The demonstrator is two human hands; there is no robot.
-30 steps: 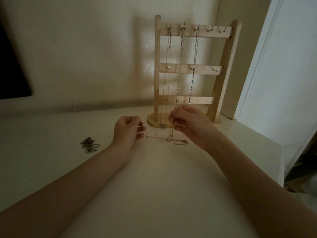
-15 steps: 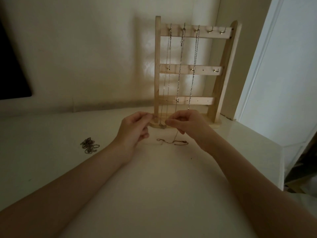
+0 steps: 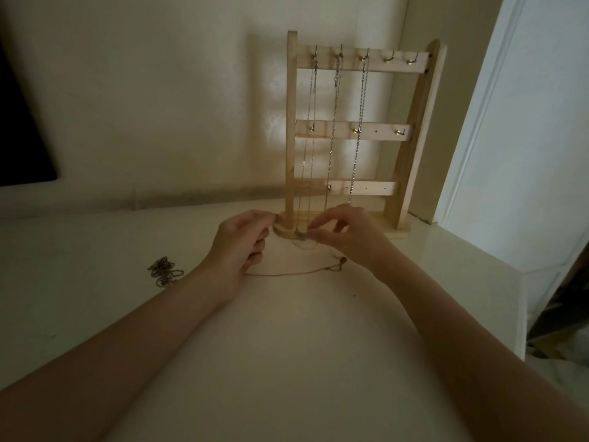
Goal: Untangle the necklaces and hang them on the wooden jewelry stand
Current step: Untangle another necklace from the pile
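A thin necklace (image 3: 287, 274) lies on the white desk (image 3: 287, 362), just in front of the wooden jewelry stand (image 3: 291, 129). It runs in a line from under the left hand (image 3: 240, 242) across to a little loop and clasp near the right hand (image 3: 347, 236). A faint bit of it curls up toward the stand's foot.

The left hand is in front of the stand's left post. Its fingers are curled in, and the necklace comes out from under them. The right hand is in front of the middle of the stand. Its thumb and first finger pinch something small and thin right at the stand's foot. It is too dim to tell if that is the same necklace or the end of one that hangs there.

Three hanging necklaces (image 3: 360, 122) drop from the first three hooks on the stand's top bar. The two hooks to the right of them are bare.

Well to the left of the stand, a small pile of chains (image 3: 164, 271) sits on the desk. It is all bunched up.

Behind the stand is a pale wall (image 3: 159, 90). To the right of the stand is a white door frame (image 3: 478, 122).
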